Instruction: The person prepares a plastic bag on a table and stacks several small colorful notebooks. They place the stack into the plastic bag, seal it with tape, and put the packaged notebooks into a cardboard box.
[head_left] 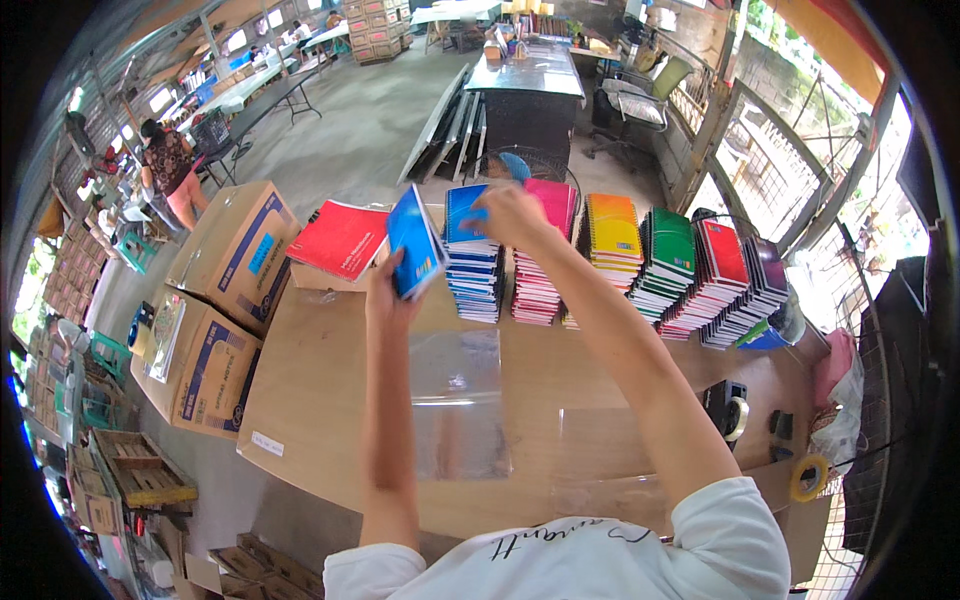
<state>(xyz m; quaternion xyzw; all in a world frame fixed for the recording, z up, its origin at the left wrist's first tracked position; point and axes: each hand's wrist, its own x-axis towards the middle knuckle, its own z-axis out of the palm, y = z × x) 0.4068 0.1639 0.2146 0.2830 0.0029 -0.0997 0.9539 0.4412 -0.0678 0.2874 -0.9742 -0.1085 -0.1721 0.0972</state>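
Blue notebook (415, 243): gripped upright in left hand (385, 290), above tabletop (320, 390), left of blue stack (473, 270). Right hand (510, 215): closed on top notebook (463, 212) of that stack. Pink, yellow, green, red stacks to the right. Clear bag (458, 400) lies near.

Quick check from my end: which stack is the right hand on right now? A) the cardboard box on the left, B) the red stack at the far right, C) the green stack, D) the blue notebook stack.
D: the right hand rests on top of the blue notebook stack, while the left hand holds a single blue notebook up beside it; the green stack stands apart, further right.
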